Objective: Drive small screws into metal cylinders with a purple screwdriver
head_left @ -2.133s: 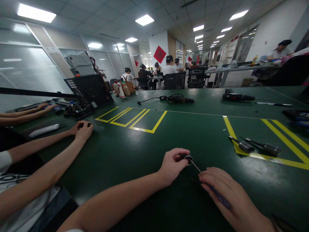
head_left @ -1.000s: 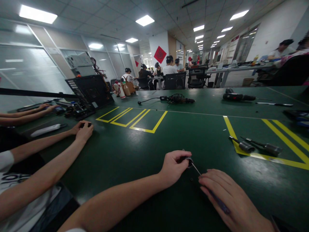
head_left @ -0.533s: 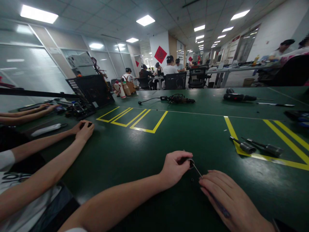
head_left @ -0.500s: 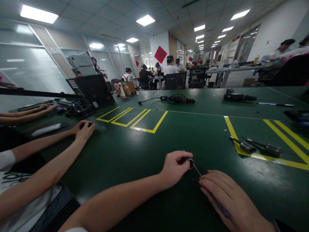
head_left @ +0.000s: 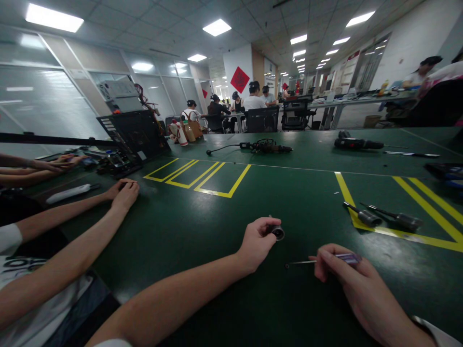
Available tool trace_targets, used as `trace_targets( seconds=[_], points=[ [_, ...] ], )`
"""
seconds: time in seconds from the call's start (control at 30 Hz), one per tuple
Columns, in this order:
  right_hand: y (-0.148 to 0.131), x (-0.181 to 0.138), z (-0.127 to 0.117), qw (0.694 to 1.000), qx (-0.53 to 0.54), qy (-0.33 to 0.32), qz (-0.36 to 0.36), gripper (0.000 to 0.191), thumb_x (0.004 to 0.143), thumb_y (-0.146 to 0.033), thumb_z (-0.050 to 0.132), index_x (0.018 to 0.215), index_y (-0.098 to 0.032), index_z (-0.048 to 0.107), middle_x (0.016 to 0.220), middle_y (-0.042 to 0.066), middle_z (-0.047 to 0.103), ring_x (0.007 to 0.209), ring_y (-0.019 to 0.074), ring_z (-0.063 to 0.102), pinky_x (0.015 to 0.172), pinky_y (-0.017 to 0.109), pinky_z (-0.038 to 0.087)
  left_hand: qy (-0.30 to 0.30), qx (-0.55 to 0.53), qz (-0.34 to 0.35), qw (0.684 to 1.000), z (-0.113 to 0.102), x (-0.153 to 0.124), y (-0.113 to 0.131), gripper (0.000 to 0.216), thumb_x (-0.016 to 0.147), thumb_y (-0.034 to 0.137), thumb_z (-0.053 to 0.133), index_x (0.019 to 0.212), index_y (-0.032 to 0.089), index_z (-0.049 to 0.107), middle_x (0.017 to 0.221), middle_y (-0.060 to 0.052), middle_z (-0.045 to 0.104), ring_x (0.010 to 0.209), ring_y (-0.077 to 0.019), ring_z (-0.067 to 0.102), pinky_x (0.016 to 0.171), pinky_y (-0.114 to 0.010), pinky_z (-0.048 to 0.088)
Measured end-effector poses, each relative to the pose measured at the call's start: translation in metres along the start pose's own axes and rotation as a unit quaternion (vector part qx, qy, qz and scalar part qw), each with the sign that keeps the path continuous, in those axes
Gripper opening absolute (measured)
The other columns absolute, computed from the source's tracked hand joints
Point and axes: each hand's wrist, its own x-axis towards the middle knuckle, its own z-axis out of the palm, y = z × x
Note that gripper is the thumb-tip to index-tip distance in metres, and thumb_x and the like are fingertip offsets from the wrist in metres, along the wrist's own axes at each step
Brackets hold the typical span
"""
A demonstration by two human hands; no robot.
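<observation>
Your left hand (head_left: 257, 240) pinches a metal cup (head_left: 278, 233); your right hand (head_left: 356, 275) pinches a screwdriver (head_left: 350, 259), its tip by a small dark ring (head_left: 287, 266) on the tabletop (head_left: 202, 231) between the two.

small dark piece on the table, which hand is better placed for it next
Right, probably: the right hand holds a screwdriver with its tip by the dark piece, while the left hand grips a metal cylinder.

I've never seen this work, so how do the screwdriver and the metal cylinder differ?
The screwdriver is thin, with a purplish handle; the metal cylinder is thicker and grey. The screwdriver is in the right hand; the metal cylinder is in the left hand. Both are held.
</observation>
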Motion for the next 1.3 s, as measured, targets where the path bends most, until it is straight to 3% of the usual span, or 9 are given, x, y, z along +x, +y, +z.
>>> trace_targets(
  seconds=[0.17,0.37,0.47,0.6,0.7,0.83,1.0,1.17,1.3],
  points=[
    [0.002,0.004,0.001,1.000,0.007,-0.011,0.018,0.037,0.082,-0.051,0.052,0.063,-0.020,0.058,0.059,0.000,0.058,0.064,0.0172,0.054,0.062,0.028,0.042,0.009,-0.007,-0.016,1.000,0.002,0.001,-0.001,0.036,0.072,-0.001,0.055,0.102,0.015,0.065,0.100,-0.009,0.066,0.094,-0.0196,0.063,0.088,-0.039,0.049],
    [-0.013,-0.001,-0.003,0.991,-0.126,-0.047,-0.014,0.038,0.085,-0.048,0.045,0.061,-0.021,0.057,0.058,0.001,0.059,0.058,0.0172,0.056,0.055,0.028,0.045,-0.007,-0.028,-0.017,0.999,0.000,0.001,-0.004,0.036,0.072,0.000,0.056,0.103,0.016,0.061,0.103,-0.008,0.064,0.096,-0.0194,0.062,0.087,-0.038,0.049],
    [-0.020,-0.008,-0.002,0.969,-0.210,-0.058,-0.115,0.033,0.087,-0.040,0.044,0.060,-0.022,0.056,0.058,0.000,0.059,0.060,0.0182,0.059,0.060,0.030,0.049,-0.005,-0.061,-0.035,0.998,0.001,0.001,-0.003,0.040,0.070,-0.001,0.057,0.106,0.018,0.054,0.097,-0.007,0.066,0.092,-0.0186,0.064,0.083,-0.037,0.050],
    [-0.019,-0.016,0.001,0.902,-0.283,-0.080,-0.316,0.011,0.085,-0.021,0.050,0.078,-0.023,0.058,0.069,-0.001,0.061,0.071,0.0169,0.062,0.091,0.037,0.045,0.016,-0.088,-0.034,0.995,0.004,0.001,0.000,0.035,0.067,-0.004,0.057,0.095,0.017,0.051,0.089,-0.004,0.067,0.086,-0.0168,0.065,0.080,-0.034,0.050],
    [-0.014,-0.016,0.001,0.875,-0.303,-0.094,-0.367,0.011,0.085,-0.014,0.049,0.088,-0.023,0.055,0.074,-0.001,0.062,0.071,0.0153,0.062,0.095,0.038,0.044,0.032,-0.086,-0.031,0.995,0.007,0.000,0.006,0.030,0.066,-0.003,0.058,0.089,0.015,0.055,0.087,-0.004,0.067,0.085,-0.0157,0.065,0.080,-0.032,0.050],
    [-0.012,-0.014,-0.001,0.866,-0.313,-0.063,-0.385,0.020,0.084,-0.015,0.054,0.101,-0.025,0.053,0.085,0.000,0.063,0.084,0.0184,0.063,0.095,0.038,0.045,0.024,-0.069,-0.030,0.997,0.008,-0.003,0.012,0.027,0.068,0.000,0.060,0.090,0.014,0.061,0.089,-0.005,0.068,0.086,-0.0167,0.065,0.084,-0.035,0.050],
    [-0.014,-0.017,0.001,0.902,-0.257,-0.064,-0.341,0.009,0.085,-0.018,0.052,0.085,-0.025,0.057,0.076,-0.001,0.063,0.075,0.0174,0.063,0.095,0.040,0.043,0.003,-0.056,-0.019,0.998,0.003,-0.002,0.005,0.027,0.070,0.004,0.061,0.095,0.015,0.064,0.094,-0.005,0.069,0.088,-0.0174,0.065,0.083,-0.036,0.051],
    [-0.018,-0.010,0.001,0.973,-0.190,-0.009,-0.128,0.030,0.088,-0.038,0.045,0.067,-0.022,0.060,0.065,0.001,0.062,0.062,0.0174,0.061,0.058,0.027,0.050,0.004,-0.012,0.033,0.999,0.002,-0.003,0.001,0.028,0.072,0.005,0.059,0.097,0.016,0.064,0.094,-0.005,0.068,0.086,-0.0167,0.064,0.082,-0.034,0.052],
    [-0.021,-0.001,0.001,0.987,-0.153,-0.017,-0.050,0.037,0.084,-0.047,0.045,0.063,-0.021,0.061,0.061,0.001,0.061,0.059,0.0171,0.059,0.055,0.026,0.047,0.036,0.001,0.080,0.996,0.005,-0.006,0.005,0.025,0.067,0.002,0.060,0.088,0.015,0.067,0.104,-0.007,0.061,0.088,-0.0163,0.063,0.082,-0.033,0.052]
  ],
)
